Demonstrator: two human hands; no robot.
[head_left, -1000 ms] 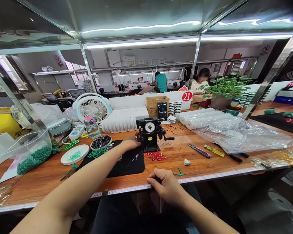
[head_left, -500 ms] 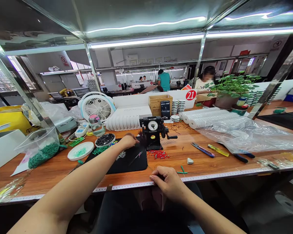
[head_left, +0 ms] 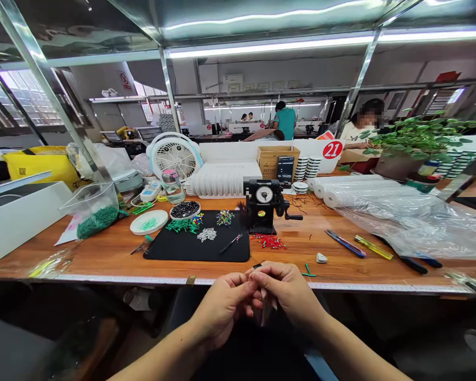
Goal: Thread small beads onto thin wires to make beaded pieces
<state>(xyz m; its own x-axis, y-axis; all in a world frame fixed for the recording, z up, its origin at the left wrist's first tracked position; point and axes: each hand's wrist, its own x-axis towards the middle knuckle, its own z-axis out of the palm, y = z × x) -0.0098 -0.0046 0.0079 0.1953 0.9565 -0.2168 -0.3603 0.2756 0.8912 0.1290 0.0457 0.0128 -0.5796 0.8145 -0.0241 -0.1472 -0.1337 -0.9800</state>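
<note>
My left hand (head_left: 229,302) and my right hand (head_left: 287,288) meet at the table's front edge, fingertips pinched together. What they pinch is too small to name; a tiny dark bit shows at the fingertips. Beyond them stands a black hand-crank machine (head_left: 262,211) with a round dial, and red pieces (head_left: 270,242) lie at its foot. Left of it, a black mat (head_left: 162,248) bears silvery bits (head_left: 207,235), green pieces (head_left: 182,226), multicoloured beads (head_left: 225,217) and a thin dark tool (head_left: 230,244).
A dish of black pieces (head_left: 185,210) and a white plate (head_left: 133,226) stand left. A fan (head_left: 175,159) is behind. Pliers (head_left: 416,263), a yellow-handled tool (head_left: 373,247), a blue-handled tool (head_left: 345,243) and plastic rolls (head_left: 349,185) lie right. A co-worker (head_left: 365,124) sits across.
My left hand has come back from beside the machine to meet my right hand at the table edge. The view has turned slightly left.
</note>
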